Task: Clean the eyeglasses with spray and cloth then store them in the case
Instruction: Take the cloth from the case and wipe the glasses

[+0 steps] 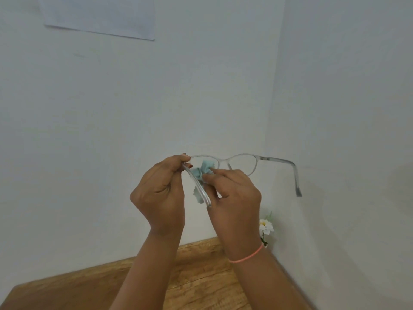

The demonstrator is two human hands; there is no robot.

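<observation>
Hands raised above the brown wooden tabletop (201,278): left hand (159,191) grips the clear grey-framed plastic eyeglasses (257,157) at the left hinge; right hand (234,198) pinches the crumpled light-blue cleaning cloth (204,170) against the left lens. Temples are unfolded. A white flower (266,227) stands in the corner.

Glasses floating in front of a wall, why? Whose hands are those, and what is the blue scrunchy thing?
No machine here: a person wears a camera on the head, so you see their own two hands. The left hand pinches the eyeglasses at one corner, holding them up before the wall. The right hand pinches a light blue cloth against one lens. Below is a wooden table, with a white flower in the corner.
</observation>
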